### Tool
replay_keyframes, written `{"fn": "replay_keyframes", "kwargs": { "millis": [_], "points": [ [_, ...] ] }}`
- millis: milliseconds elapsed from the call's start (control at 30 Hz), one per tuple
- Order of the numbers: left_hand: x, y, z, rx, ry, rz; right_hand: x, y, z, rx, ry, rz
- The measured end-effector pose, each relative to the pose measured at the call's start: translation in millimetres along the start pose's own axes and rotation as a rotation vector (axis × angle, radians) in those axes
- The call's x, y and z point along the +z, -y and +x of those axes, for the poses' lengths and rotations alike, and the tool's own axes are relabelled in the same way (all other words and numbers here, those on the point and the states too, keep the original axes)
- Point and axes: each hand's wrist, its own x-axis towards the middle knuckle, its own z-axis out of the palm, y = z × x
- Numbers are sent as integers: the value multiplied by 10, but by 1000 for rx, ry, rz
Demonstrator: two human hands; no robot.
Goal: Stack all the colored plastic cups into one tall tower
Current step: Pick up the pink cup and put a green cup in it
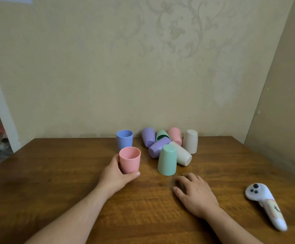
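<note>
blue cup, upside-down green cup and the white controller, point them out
blue cup [124, 140], head view, front wall
upside-down green cup [167, 161], head view, side wall
white controller [259, 194], head view, upper body beside the buttons

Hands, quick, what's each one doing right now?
Left hand: closed around the upright pink cup.
Right hand: open, flat on the table, holding nothing.

Two upright cups [124, 139] stand left of the cup heap [167, 147].

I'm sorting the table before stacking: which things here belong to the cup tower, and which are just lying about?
For the tower: pink cup in the left hand, blue cup, heap of cups.
Lying about: white handheld controller.
</note>
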Motion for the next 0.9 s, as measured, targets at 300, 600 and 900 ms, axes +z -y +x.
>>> {"fn": "replay_keyframes", "kwargs": {
  "millis": [300,600,900],
  "points": [
    [29,-16,28,37,-4,13,-754,190,547,49,-246,265],
    [12,-17,-10,62,-24,24,-752,838,893,-403,159,-875],
    [4,-28,-35,58,-23,51,-643,730,898,-138,15,-56]
  ]
}}
